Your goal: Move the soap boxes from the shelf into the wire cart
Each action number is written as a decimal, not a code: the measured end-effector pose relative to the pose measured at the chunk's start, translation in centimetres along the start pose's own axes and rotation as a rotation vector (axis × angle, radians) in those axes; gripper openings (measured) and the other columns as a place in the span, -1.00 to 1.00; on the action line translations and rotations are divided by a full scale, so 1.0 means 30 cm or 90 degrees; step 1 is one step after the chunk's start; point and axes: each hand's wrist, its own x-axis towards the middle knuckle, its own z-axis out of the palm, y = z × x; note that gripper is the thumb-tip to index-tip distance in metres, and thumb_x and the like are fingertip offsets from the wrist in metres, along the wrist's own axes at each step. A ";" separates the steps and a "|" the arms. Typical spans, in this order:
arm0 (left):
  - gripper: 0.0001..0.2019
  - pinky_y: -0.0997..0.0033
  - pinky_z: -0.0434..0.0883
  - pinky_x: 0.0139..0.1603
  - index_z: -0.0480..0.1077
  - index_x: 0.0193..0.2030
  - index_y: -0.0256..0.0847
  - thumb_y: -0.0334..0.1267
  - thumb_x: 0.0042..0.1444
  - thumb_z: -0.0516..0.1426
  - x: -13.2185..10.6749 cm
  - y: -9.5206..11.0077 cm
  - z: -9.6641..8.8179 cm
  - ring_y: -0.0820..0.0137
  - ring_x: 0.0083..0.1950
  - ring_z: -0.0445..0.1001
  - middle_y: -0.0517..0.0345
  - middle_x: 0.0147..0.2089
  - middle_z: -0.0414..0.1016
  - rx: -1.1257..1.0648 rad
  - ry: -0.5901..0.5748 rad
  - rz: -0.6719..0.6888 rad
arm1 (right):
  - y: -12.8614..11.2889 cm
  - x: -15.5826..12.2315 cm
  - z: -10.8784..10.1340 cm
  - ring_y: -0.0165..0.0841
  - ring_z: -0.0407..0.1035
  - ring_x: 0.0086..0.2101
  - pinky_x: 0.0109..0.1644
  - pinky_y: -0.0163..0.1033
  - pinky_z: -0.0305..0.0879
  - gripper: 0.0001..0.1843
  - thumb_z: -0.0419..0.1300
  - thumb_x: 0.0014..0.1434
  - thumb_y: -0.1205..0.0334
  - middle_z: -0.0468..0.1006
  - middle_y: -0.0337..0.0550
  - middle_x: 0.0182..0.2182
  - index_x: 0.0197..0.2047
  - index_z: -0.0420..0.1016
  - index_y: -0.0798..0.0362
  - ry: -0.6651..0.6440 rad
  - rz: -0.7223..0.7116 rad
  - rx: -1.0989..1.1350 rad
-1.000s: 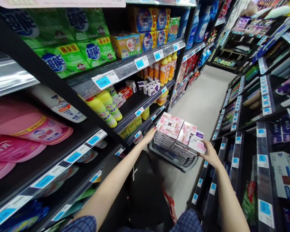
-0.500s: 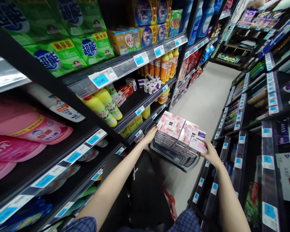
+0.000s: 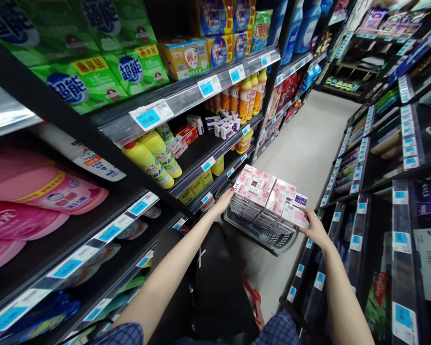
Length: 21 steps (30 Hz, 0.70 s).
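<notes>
A tight block of pink-and-white LUX soap boxes stands in and above a grey plastic basket in the aisle. My left hand is against the block's left side, its fingertips on the boxes near the basket's rim. On the opposite side, my right hand has its thumb and fingers around the end of a white-and-pink soap box. A purple-and-white box lies just behind that one. The undersides of both hands are hidden.
Shelves to the left hold yellow bottles, small loose soap boxes and green detergent packs. Low racks with price tags line the right. The pale aisle floor runs ahead. Something red is on the floor near my legs.
Both hands keep their places on the soap boxes. The view has shifted very slightly, and the basket and the boxes look nearly the same.
</notes>
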 end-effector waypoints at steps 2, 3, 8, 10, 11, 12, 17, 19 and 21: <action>-0.50 0.25 0.13 0.29 0.26 0.17 -0.22 0.02 0.23 -0.12 -0.002 0.003 0.000 0.32 0.29 0.16 0.04 0.27 0.19 -0.005 -0.003 0.002 | -0.002 -0.001 0.000 -0.21 0.27 -0.07 0.05 -0.11 0.22 -0.28 0.22 -0.12 0.15 0.30 0.02 0.00 0.14 0.18 0.11 0.001 0.003 0.004; -0.50 0.25 0.14 0.29 0.25 0.17 -0.22 0.02 0.23 -0.13 -0.004 0.005 0.000 0.32 0.29 0.16 0.04 0.27 0.19 -0.009 -0.005 0.003 | -0.004 -0.002 0.000 -0.21 0.27 -0.06 0.06 -0.11 0.21 -0.28 0.22 -0.12 0.15 0.30 0.02 0.00 0.14 0.18 0.11 0.000 0.004 0.007; -0.51 0.25 0.15 0.28 0.25 0.18 -0.22 0.00 0.25 -0.15 -0.012 0.015 -0.005 0.33 0.29 0.16 0.01 0.26 0.21 -0.016 -0.010 0.004 | -0.019 -0.006 -0.001 -0.18 0.25 -0.01 0.11 -0.09 0.17 -0.24 0.23 -0.14 0.17 0.29 0.03 0.02 0.16 0.18 0.12 -0.004 0.023 0.014; -0.51 0.25 0.14 0.28 0.26 0.17 -0.21 0.01 0.25 -0.15 -0.010 0.016 -0.007 0.33 0.30 0.15 0.01 0.27 0.20 -0.017 -0.010 0.003 | -0.024 -0.008 -0.002 -0.17 0.24 0.01 0.14 -0.08 0.15 -0.22 0.22 -0.14 0.17 0.28 0.04 0.04 0.18 0.17 0.12 -0.002 0.027 0.013; -0.51 0.26 0.14 0.28 0.26 0.17 -0.21 0.01 0.25 -0.16 -0.008 0.015 -0.007 0.33 0.30 0.15 0.00 0.27 0.19 -0.017 -0.010 0.002 | -0.025 -0.010 -0.003 -0.17 0.23 0.03 0.15 -0.08 0.14 -0.21 0.22 -0.13 0.16 0.28 0.05 0.05 0.19 0.15 0.12 -0.001 0.027 0.012; -0.51 0.26 0.14 0.28 0.26 0.17 -0.21 0.00 0.25 -0.16 -0.003 0.013 -0.007 0.33 0.29 0.16 0.00 0.27 0.19 -0.017 -0.009 0.000 | -0.025 -0.011 -0.003 -0.17 0.23 0.04 0.16 -0.08 0.13 -0.20 0.22 -0.12 0.15 0.27 0.05 0.06 0.21 0.14 0.11 -0.001 0.027 0.010; -0.51 0.22 0.12 0.29 0.25 0.18 -0.26 -0.03 0.25 -0.15 0.022 -0.005 -0.003 0.30 0.27 0.19 -0.03 0.27 0.18 0.000 0.006 -0.008 | 0.002 -0.017 0.005 -0.16 0.20 0.08 0.19 -0.06 0.12 -0.19 0.21 -0.09 0.12 0.24 0.05 0.12 0.24 0.10 0.10 0.009 -0.011 -0.018; -0.51 0.20 0.11 0.29 0.24 0.19 -0.26 -0.04 0.26 -0.15 0.028 -0.008 -0.004 0.30 0.28 0.17 -0.03 0.29 0.15 0.015 0.017 -0.010 | 0.024 -0.015 0.013 -0.14 0.16 0.12 0.22 -0.04 0.09 -0.19 0.21 -0.08 0.10 0.21 0.06 0.14 0.24 0.09 0.10 0.027 -0.042 -0.030; -0.52 0.20 0.09 0.30 0.25 0.19 -0.25 -0.05 0.26 -0.15 0.030 -0.004 -0.008 0.30 0.29 0.16 -0.02 0.29 0.16 0.031 0.021 -0.005 | 0.048 -0.009 0.022 -0.11 0.11 0.16 0.24 -0.02 0.07 -0.18 0.20 -0.07 0.07 0.20 0.07 0.16 0.25 0.08 0.11 0.048 -0.062 -0.040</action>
